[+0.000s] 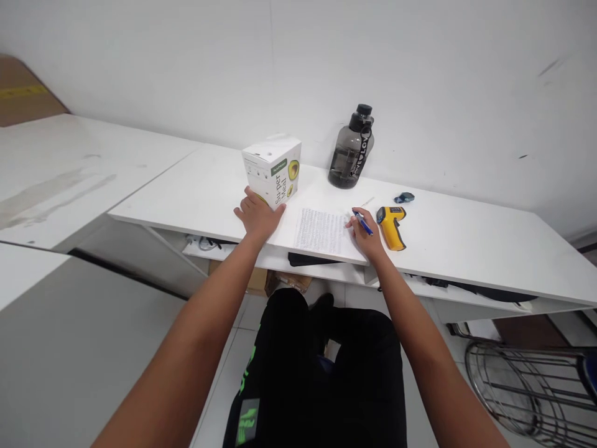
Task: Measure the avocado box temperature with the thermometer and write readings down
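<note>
My right hand (367,235) is closed round a blue pen (362,223), held at the right edge of a sheet of paper (319,230) covered in dense handwriting. My left hand (259,214) is spread out at the lower front of a white box (267,171) with green lettering and avocado pictures. Its fingers are apart and appear to touch the box, which stands upright and hides part of the fingertips. Just right of my right hand lies a yellow infrared thermometer gun (392,229).
A large dark water bottle (347,155) stands on the white desk (457,242) near the wall. A small dark blue item (403,197) lies behind the thermometer. Under the desktop is a shelf (345,272) with dark things. A wire basket (517,386) is at the lower right.
</note>
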A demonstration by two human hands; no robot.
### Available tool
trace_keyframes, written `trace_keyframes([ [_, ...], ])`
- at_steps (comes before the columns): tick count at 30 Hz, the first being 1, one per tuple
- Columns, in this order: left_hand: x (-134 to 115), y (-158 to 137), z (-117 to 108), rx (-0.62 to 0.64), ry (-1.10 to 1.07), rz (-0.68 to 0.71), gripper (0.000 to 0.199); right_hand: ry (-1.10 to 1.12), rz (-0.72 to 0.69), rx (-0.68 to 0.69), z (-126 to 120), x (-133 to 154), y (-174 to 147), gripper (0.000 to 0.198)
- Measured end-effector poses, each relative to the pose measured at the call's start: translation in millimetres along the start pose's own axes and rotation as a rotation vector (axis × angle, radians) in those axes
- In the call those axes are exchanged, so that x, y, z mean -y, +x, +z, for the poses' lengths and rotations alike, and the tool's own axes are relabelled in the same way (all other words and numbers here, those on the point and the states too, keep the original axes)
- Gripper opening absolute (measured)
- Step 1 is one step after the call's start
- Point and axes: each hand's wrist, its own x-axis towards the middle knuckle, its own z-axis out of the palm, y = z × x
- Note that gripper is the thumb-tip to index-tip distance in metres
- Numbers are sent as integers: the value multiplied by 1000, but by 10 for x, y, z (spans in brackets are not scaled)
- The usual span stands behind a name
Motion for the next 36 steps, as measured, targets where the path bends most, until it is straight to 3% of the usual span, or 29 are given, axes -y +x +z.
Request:
trace_keyframes([
  [6, -24, -20, -29, 6, 11, -8, 112, 44, 86, 49, 48, -166, 66, 46],
  [12, -47, -42, -67, 19, 20, -18, 111, -29, 63, 62, 59, -202, 84, 46],
  [17, -41, -36, -61, 11, 4, -6, 111, -119, 57, 79, 47, -138, 87, 49],
  [25, -31, -18, -55, 6, 18, -4, 112, -364, -37, 234, 76, 5, 64, 47],
  [29, -21, 3, -49, 25, 44, 19, 111, -378, 36, 285, 121, 117, 176, 54],
  [33, -16, 14, -39, -15, 24, 20, 110, -292, 58, 412, -79, 282, 319, 57],
  [36, -13, 21, -65, -37, -22, 9, 104, -471, 96, 228, -379, 351, 314, 49],
])
